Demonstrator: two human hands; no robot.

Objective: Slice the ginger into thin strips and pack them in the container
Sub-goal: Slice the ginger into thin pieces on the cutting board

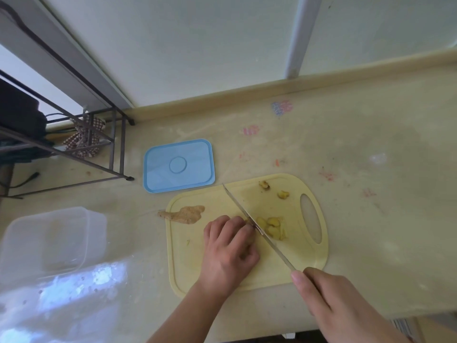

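Note:
A pale yellow cutting board [212,268] lies on the counter. My left hand [228,246] sits on it with curled fingers, holding down a piece of ginger that is mostly hidden beneath them. My right hand [331,303] grips the handle of a knife [249,219]; its blade runs diagonally, right beside my left fingertips. Cut ginger slices [272,226] pile up just right of the blade. A whole unpeeled ginger piece [184,214] rests on the board's left edge. The clear plastic container [52,241] stands open at the left.
The blue lid [179,165] lies behind the board. Two small ginger scraps [273,189] sit near the board's far edge. A dark metal rack [81,144] with a checked cloth stands at the back left. The counter's front edge runs below my hands.

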